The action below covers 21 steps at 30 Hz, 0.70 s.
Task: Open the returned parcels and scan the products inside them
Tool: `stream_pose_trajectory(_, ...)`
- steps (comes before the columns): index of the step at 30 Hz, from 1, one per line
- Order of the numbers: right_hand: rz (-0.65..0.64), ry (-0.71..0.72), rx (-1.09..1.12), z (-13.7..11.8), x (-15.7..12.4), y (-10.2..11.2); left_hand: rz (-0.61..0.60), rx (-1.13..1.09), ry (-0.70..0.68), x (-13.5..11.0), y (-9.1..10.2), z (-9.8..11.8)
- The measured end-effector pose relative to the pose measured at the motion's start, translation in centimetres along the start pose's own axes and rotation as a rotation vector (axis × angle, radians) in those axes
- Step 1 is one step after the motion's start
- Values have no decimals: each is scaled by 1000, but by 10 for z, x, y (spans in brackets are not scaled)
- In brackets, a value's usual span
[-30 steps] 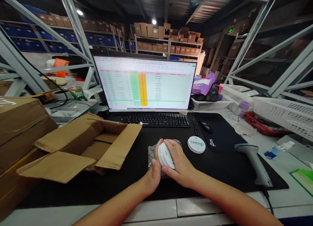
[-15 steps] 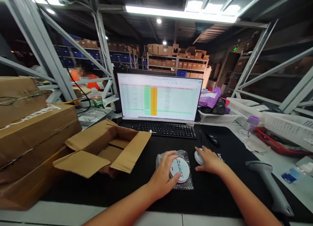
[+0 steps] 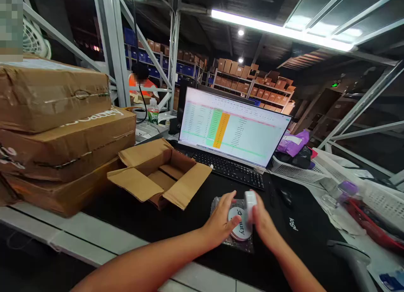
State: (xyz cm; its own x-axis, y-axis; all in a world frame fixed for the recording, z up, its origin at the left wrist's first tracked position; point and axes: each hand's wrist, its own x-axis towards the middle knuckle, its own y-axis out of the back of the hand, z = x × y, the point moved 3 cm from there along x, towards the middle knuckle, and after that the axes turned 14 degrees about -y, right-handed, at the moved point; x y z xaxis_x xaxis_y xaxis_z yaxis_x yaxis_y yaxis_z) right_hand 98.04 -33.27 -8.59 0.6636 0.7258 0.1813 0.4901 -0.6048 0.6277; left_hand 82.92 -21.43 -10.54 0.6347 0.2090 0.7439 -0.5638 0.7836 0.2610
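My left hand point(image 3: 221, 219) rests with its fingers against a round white case point(image 3: 240, 229) with dark lettering, which lies on a sheet of bubble wrap point(image 3: 249, 245) on the black desk mat point(image 3: 189, 224). My right hand point(image 3: 263, 224) grips a second round white case point(image 3: 250, 205), held on edge just above the first one. Both hands meet in front of the keyboard point(image 3: 229, 169).
An open, empty cardboard box point(image 3: 159, 178) sits left of my hands, with stacked sealed cartons point(image 3: 59, 132) beyond it. A monitor point(image 3: 233, 128) with a spreadsheet stands behind the keyboard. A mouse point(image 3: 286, 196), white baskets point(image 3: 295, 171) and a barcode scanner point(image 3: 353, 258) are on the right. A person in orange point(image 3: 143, 85) is far back.
My right hand reached to the second white case on the mat, picked it up and brought it over the first one. The camera swung left.
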Motion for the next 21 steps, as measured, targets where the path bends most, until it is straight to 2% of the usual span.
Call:
stream_pose_trajectory(3,-146,70,137,-26,-24,-42,9,30,-64,-3,-2,-4)
stream_pose_trajectory(5,-187,70,180,-40,-28,-56,35,81,-105,-4,0,-4)
stream_pose_trajectory(7,-162,57,188,-50,-24,-60,82,150,-131,-3,5,-4)
stream_pose_trajectory(9,-70,60,176,-58,-18,-60,143,200,-137,-2,9,-4)
stream_pose_trajectory(11,13,73,164,-64,-14,-61,202,211,-130,-1,13,-4)
stream_pose_trajectory(13,35,87,150,-69,-15,-67,262,190,-137,-1,15,-4)
stream_pose_trajectory(15,30,101,135,-72,-17,-74,334,130,-126,-3,15,-4)
stream_pose_trajectory(17,43,116,132,-72,-20,-79,398,26,-57,-5,13,-4)
stream_pose_trajectory(21,128,136,115,-72,-26,-80,429,-170,91,-7,6,1)
